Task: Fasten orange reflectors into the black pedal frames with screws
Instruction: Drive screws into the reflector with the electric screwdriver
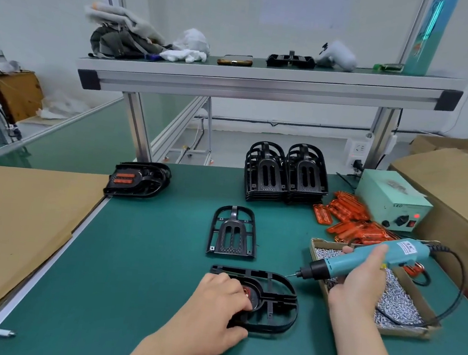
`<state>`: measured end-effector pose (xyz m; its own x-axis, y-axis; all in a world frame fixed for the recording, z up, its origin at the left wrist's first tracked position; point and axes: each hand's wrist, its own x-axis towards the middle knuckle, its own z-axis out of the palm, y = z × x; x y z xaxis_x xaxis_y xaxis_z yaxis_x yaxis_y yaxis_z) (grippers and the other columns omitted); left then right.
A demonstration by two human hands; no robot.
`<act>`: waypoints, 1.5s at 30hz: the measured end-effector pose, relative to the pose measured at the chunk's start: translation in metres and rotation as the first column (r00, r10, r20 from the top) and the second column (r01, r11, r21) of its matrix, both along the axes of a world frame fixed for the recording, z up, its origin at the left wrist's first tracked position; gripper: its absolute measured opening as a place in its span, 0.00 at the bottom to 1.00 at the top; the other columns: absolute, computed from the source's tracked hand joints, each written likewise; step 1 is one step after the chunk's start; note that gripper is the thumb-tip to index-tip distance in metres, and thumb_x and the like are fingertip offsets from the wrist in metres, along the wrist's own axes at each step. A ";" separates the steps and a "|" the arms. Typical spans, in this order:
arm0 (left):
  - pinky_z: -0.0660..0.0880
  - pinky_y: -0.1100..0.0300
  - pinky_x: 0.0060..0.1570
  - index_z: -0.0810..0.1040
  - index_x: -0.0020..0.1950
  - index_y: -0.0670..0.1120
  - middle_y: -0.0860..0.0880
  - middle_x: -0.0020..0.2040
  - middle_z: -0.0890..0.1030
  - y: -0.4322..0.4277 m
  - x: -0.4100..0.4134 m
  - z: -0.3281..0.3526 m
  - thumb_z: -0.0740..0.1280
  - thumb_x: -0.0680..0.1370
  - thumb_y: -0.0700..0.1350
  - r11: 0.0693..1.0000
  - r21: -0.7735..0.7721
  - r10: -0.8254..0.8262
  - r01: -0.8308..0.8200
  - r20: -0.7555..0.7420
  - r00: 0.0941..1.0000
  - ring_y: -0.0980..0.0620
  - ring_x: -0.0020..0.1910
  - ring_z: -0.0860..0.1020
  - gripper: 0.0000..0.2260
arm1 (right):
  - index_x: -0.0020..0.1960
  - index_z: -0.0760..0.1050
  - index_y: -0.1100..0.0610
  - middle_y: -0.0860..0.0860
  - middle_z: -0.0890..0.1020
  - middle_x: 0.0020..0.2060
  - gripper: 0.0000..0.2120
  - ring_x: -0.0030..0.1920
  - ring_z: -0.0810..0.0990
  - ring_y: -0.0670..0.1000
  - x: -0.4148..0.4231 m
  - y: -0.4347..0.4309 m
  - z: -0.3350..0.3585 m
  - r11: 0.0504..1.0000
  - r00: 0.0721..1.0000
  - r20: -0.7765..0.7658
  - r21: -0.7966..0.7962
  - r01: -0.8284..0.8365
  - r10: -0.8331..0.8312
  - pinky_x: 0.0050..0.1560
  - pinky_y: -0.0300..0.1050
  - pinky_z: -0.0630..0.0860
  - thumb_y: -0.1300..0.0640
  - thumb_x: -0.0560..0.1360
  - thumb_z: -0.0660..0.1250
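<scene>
Green bench mat (131, 253) is lying under the left fingers (238, 297) and right fingers (375, 257), running on past them. Well beyond both, an aluminium-profile shelf (266, 84) is spanning the bench on 2 posts. White wall (217, 6) is standing behind it, a paper sheet (304, 7) hanging high up. Grey floor (231, 139) is showing under the shelf, a conduit (291, 123) running along the wall base. Wall socket (358, 150) is sitting far beyond the right fingers. Cardboard sheet (17, 225) is lying well left of the left fingers; cardboard boxes (460, 179) are standing right of the right fingers. 2nd green bench (65, 140) and wooden cabinet (17, 94) are sitting far left. Light is falling soft, even.
</scene>
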<state>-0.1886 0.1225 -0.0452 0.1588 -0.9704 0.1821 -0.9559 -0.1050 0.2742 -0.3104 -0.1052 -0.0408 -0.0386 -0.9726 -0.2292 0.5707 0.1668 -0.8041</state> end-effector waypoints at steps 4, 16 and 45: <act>0.61 0.65 0.60 0.75 0.62 0.51 0.56 0.53 0.75 0.004 -0.002 0.009 0.61 0.76 0.54 1.000 -0.022 -0.009 0.010 0.047 0.999 0.55 0.54 0.69 0.16 | 0.60 0.70 0.54 0.46 0.84 0.35 0.21 0.39 0.81 0.44 0.001 -0.001 -0.001 1.000 1.000 -0.019 -0.016 0.004 -0.004 0.47 0.42 0.77 0.37 0.81 0.60; 0.69 0.52 0.55 0.76 0.64 0.50 0.51 0.52 0.80 -0.051 0.053 0.051 0.53 0.82 0.45 0.995 -0.098 0.059 -0.031 0.300 0.952 0.48 0.52 0.77 0.16 | 0.52 0.70 0.51 0.51 0.81 0.40 0.15 0.36 0.81 0.44 0.004 0.000 0.001 1.000 1.000 -0.008 0.000 0.021 -0.021 0.39 0.39 0.78 0.40 0.83 0.59; 0.65 0.59 0.45 0.82 0.39 0.51 0.57 0.34 0.78 -0.011 0.035 -0.008 0.79 0.67 0.40 0.947 -0.312 0.169 -0.080 0.270 0.948 0.51 0.38 0.77 0.09 | 0.52 0.70 0.48 0.48 0.83 0.41 0.16 0.35 0.83 0.40 0.001 -0.003 -0.003 0.999 0.998 -0.012 0.003 0.054 -0.054 0.39 0.38 0.77 0.36 0.79 0.61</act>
